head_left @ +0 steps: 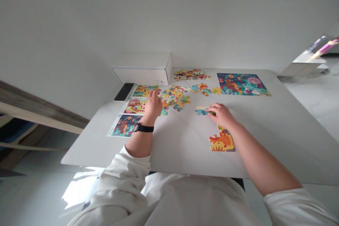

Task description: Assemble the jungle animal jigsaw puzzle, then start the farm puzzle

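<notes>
My left hand (153, 104), with a black watch band on its wrist, reaches over the right edge of a printed picture sheet (134, 106), beside a loose pile of jigsaw pieces (174, 93). Its fingers are slightly bent and apart, and I see nothing held in them. My right hand (220, 113) pinches a jigsaw piece with green on it (212, 112), at the right side of a blue elephant section (201, 110) lying on the table. Nearer to me, partly behind the right forearm, lies a joined orange and yellow puzzle section (221, 142).
A white box (143, 72) stands at the back against the wall, with a black phone (124, 91) in front. A second pile of reddish pieces (192, 74) lies beside the box. An assembled dark blue puzzle (243, 84) occupies the back right of the white table (180, 148).
</notes>
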A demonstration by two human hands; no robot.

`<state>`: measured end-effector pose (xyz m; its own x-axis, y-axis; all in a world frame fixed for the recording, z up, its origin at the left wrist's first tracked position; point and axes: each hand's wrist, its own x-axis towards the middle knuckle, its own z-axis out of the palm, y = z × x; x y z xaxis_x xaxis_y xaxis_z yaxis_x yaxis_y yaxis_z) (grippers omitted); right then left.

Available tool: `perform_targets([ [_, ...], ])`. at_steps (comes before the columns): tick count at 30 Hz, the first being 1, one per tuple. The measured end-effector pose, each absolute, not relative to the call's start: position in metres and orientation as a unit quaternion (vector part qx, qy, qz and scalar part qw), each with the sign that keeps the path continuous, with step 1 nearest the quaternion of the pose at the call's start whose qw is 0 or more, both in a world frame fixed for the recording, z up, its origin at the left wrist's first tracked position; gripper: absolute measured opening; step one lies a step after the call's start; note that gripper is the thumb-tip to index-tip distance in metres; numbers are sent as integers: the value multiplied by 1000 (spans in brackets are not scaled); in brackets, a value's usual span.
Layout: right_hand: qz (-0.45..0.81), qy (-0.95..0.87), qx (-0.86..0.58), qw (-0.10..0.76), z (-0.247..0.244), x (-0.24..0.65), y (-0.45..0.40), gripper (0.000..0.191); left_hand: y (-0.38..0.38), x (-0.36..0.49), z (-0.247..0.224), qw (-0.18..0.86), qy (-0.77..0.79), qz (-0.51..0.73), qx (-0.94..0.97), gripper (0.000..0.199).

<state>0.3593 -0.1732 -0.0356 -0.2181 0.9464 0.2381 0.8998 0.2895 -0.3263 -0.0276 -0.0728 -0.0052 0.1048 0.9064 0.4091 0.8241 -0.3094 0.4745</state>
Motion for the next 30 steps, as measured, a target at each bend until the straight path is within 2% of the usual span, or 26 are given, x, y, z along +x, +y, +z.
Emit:
perform_targets([
  [6, 64, -777, -594, 196, -36, 360, -172, 23, -76, -22, -5, 79, 579, 302, 753, 46],
  [20, 68, -780, -592, 191, -32, 357, -173, 23, -75, -21, -12, 62, 586, 255, 767, 48],
  [30, 61, -780, -590, 200, -35, 357, -173, 23, -83, 0, -21, 41, 570, 204, 795, 35],
])
